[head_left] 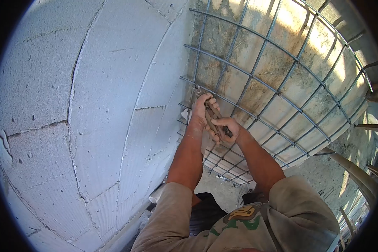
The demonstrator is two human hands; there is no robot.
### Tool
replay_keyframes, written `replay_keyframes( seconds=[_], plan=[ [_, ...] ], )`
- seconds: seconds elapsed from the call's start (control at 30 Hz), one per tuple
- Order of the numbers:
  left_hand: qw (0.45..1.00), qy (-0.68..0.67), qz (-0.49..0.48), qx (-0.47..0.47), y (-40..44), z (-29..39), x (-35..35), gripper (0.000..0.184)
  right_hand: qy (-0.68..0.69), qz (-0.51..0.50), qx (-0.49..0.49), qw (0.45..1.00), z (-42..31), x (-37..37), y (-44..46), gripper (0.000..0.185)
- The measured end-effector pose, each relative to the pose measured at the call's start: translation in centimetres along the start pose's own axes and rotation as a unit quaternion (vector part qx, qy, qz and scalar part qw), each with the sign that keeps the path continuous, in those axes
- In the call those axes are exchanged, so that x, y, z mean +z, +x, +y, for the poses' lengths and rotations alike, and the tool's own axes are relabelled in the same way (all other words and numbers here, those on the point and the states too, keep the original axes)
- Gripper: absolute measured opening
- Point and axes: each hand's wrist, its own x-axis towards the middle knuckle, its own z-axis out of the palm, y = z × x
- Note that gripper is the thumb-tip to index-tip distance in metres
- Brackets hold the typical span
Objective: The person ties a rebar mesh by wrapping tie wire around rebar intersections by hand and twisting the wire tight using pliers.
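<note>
My left hand [200, 110] is closed around the upper part of a pair of dusty brown-handled pliers [214, 120]. Lower down and to the right, my right hand [228, 126] grips the handle end, its thumb lying along the top. The head of the tool is mostly hidden by my left fingers, so I cannot tell if its jaws touch anything. Just above my left hand is a small shiny metal piece [197, 89], close to a crossing of the steel rebar grid [250, 75]. Both hands are near the grid's left edge.
A pale block wall [101, 105] with mortar joints rises on the left. Behind the rebar lies a stained flat panel [266, 63]. Free bar ends stick out toward the wall. At the right are wooden poles [353, 170]; rough concrete floor [218, 189] shows below.
</note>
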Motion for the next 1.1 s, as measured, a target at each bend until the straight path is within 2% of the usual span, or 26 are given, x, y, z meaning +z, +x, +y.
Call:
replay_keyframes(
  seconds=[0.13,0.23,0.27,0.3,0.33,0.43,0.47,0.53,0.6,0.67,0.73,0.8,0.83,0.97,1.1],
  plan=[
    [0.997,0.026,0.062,0.034,0.5,-0.9,0.1,0.012,-0.025,0.017,0.009,0.999,0.2,-1.3,0.2,0.034],
    [0.982,0.155,0.104,0.039,0.4,-0.1,-0.8,0.013,-0.149,0.181,-0.054,0.971,2.4,0.6,0.4,0.036],
    [0.977,0.175,0.111,0.051,0.4,-0.1,-1.1,0.013,-0.292,0.241,-0.093,0.921,3.1,1.6,0.3,0.036],
    [0.972,0.195,0.118,0.062,0.4,-0.1,-1.2,0.013,-0.428,0.292,-0.13,0.845,3.7,2.8,0.0,0.037],
    [0.966,0.216,0.122,0.072,0.5,-0.2,-1.1,0.013,-0.551,0.337,-0.165,0.745,4.3,3.6,-0.1,0.037],
    [0.946,0.27,0.157,0.088,0.4,-0.3,-0.7,0.019,-0.643,0.54,-0.16,0.52,7.9,2.5,4.2,0.037],
    [0.904,0.373,0.178,0.111,0.9,0.1,-0.8,0.023,-0.604,0.542,-0.147,0.566,7.9,2.8,4.9,0.034],
    [0.781,0.567,0.217,0.144,3.1,-0.1,-3.0,0.033,-0.513,0.54,-0.114,0.657,7.4,5.4,5.2,0.028],
    [0.616,0.732,0.243,0.159,4.2,-0.5,-4.9,0.044,-0.346,0.437,-0.123,0.821,7.1,5.1,5.1,0.023],
    [0.559,0.756,0.296,0.169,4.0,-1.2,-5.4,0.051,-0.156,0.302,-0.126,0.932,6.6,4.2,3.9,0.018],
    [0.626,0.657,0.379,0.18,-0.4,-1.1,-0.6,0.055,0.046,0.145,-0.128,0.98,5.6,3.2,2.1,0.014],
    [0.843,0.454,0.257,0.13,-1.5,0.1,0.1,0.054,0.091,0.102,-0.115,0.984,5.5,2.8,1.8,0.014],
    [0.919,0.332,0.187,0.099,-1.9,0.8,-0.2,0.053,0.114,0.079,-0.105,0.985,5.6,2.7,1.8,0.014],
    [0.988,0.152,0.017,0.006,-1.7,2.0,-2.2,0.04,0.159,0.022,-0.128,0.979,6.5,3.7,2.8,0.024],
    [0.989,0.132,-0.046,-0.04,-1.4,2.5,-3.2,0.027,0.197,-0.009,-0.158,0.968,7.5,4.4,4.0,0.029]
  ],
)
